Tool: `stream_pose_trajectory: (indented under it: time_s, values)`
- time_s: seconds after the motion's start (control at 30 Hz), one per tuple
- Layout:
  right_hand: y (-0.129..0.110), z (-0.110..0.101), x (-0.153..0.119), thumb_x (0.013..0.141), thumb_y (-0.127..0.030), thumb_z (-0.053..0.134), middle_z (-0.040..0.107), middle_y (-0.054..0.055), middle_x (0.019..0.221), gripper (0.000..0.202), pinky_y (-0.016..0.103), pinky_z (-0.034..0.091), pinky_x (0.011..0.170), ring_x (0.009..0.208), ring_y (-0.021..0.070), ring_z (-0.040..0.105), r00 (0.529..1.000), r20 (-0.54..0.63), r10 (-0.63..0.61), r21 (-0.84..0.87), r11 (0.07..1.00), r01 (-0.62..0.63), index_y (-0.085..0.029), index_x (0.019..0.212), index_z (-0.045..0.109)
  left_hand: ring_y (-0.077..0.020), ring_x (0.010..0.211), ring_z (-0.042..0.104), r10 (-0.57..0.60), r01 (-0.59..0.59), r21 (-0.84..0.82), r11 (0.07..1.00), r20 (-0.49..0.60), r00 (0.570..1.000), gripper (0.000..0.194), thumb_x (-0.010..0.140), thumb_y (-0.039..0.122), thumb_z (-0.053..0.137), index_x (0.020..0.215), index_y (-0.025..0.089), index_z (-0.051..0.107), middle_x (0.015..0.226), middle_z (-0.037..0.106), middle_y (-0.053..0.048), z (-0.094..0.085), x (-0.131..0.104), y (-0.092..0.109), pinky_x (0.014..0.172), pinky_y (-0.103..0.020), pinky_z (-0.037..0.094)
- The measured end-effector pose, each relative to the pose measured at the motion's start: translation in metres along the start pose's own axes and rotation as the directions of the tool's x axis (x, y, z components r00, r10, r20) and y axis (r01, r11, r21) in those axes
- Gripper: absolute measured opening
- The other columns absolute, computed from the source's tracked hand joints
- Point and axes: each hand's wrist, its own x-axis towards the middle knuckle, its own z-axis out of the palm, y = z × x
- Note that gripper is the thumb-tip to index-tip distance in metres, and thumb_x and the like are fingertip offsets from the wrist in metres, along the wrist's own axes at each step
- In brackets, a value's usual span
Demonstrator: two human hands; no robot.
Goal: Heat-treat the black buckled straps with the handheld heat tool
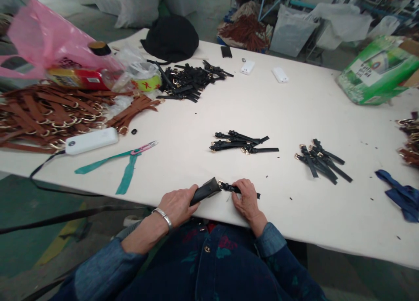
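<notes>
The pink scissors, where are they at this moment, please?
In the head view, the scissors lie on the left side of the table, between the white device and the left hand.

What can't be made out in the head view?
Head view: near end of the black piece, hidden by the left hand.
Head view: middle of the buckled strap, hidden by the right hand.
Head view: rest of the far-right brown pile, cut off by the picture's edge.
Head view: wording on the label, too blurred to read.

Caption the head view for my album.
Left hand holds a black piece, right hand a small buckled strap, at a white table.
</notes>
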Motion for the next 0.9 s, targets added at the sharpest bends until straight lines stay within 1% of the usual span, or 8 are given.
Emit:
stream_pose_trajectory:
  time_s: [0.1,0.2,0.33,0.43,0.53,0.6,0.73,0.9]
  values:
    - [0.001,0.001,0.000,0.069,-0.015,0.052,0.053,0.004,0.086,0.025,0.033,0.032,0.075,0.085,0.0195,0.043,1.000,-0.014,-0.009,0.018,1.000,0.009,-0.020,0.093,0.056,-0.0209,0.076,0.059,0.021,-0.022,-0.015,1.000,-0.020,1.000,0.029,0.076,0.043,0.037,0.099,0.026,0.043,0.084,0.063,-0.004,-0.001,0.001,0.005,0.060,-0.029,0.039]
    - [0.003,0.002,0.000,0.073,-0.020,0.054,0.053,0.004,0.091,0.026,0.034,0.033,0.075,0.087,0.0194,0.044,0.999,-0.013,-0.041,0.024,0.999,0.041,-0.023,0.098,0.057,-0.0215,0.075,0.059,0.030,-0.030,-0.023,0.999,-0.014,0.999,0.028,0.076,0.043,0.037,0.098,0.026,0.043,0.083,0.063,-0.005,0.000,0.005,0.008,0.060,-0.030,0.040]
    - [0.006,0.008,0.000,0.075,-0.025,0.056,0.054,0.004,0.091,0.020,0.034,0.033,0.073,0.085,0.0187,0.044,0.997,-0.040,-0.059,-0.005,0.998,0.059,-0.024,0.094,0.061,-0.0224,0.074,0.059,0.032,-0.032,-0.016,0.999,-0.012,0.999,0.028,0.075,0.042,0.037,0.098,0.026,0.043,0.080,0.063,-0.005,0.001,0.007,0.006,0.059,-0.031,0.040]
    - [0.005,0.012,0.000,0.079,-0.024,0.053,0.055,0.004,0.088,0.014,0.033,0.032,0.072,0.084,0.0181,0.044,0.994,-0.067,-0.089,-0.039,0.996,0.086,-0.024,0.089,0.062,-0.0222,0.073,0.059,0.035,-0.035,-0.014,0.999,-0.018,0.999,0.028,0.075,0.043,0.037,0.097,0.026,0.043,0.079,0.063,-0.005,0.002,0.007,0.005,0.059,-0.030,0.040]
    - [0.001,0.012,0.001,0.081,-0.022,0.050,0.056,0.004,0.087,0.013,0.034,0.031,0.073,0.084,0.0179,0.044,0.992,-0.066,-0.111,-0.058,0.992,0.108,-0.023,0.086,0.062,-0.0220,0.074,0.059,0.025,-0.025,-0.021,0.999,0.000,1.000,0.030,0.075,0.043,0.037,0.098,0.026,0.043,0.080,0.063,-0.005,0.001,0.007,0.005,0.060,-0.031,0.040]
    - [-0.002,0.010,0.003,0.081,-0.021,0.050,0.056,0.004,0.086,0.012,0.033,0.031,0.074,0.084,0.0177,0.044,0.993,-0.041,-0.110,-0.047,0.993,0.108,-0.022,0.082,0.061,-0.0223,0.076,0.059,0.017,-0.017,-0.024,1.000,0.012,1.000,0.031,0.075,0.044,0.037,0.099,0.025,0.043,0.082,0.063,-0.006,0.000,0.008,0.006,0.061,-0.031,0.041]
    - [-0.006,0.003,0.010,0.079,-0.020,0.050,0.055,0.002,0.088,0.008,0.031,0.031,0.075,0.085,0.0162,0.044,0.996,0.055,-0.074,0.015,0.997,0.073,-0.019,0.076,0.057,-0.0225,0.078,0.059,0.005,-0.005,-0.025,1.000,0.022,1.000,0.031,0.075,0.044,0.038,0.099,0.025,0.043,0.084,0.063,-0.006,-0.003,0.008,0.006,0.063,-0.032,0.041]
    - [-0.011,-0.001,0.016,0.080,-0.024,0.048,0.055,0.001,0.093,0.010,0.030,0.030,0.077,0.088,0.0155,0.046,0.990,0.142,-0.024,0.117,0.993,0.007,-0.020,0.072,0.053,-0.0228,0.078,0.059,0.001,0.000,-0.036,0.999,0.022,1.000,0.030,0.075,0.044,0.039,0.098,0.025,0.044,0.084,0.063,-0.006,-0.007,0.006,0.008,0.064,-0.032,0.042]
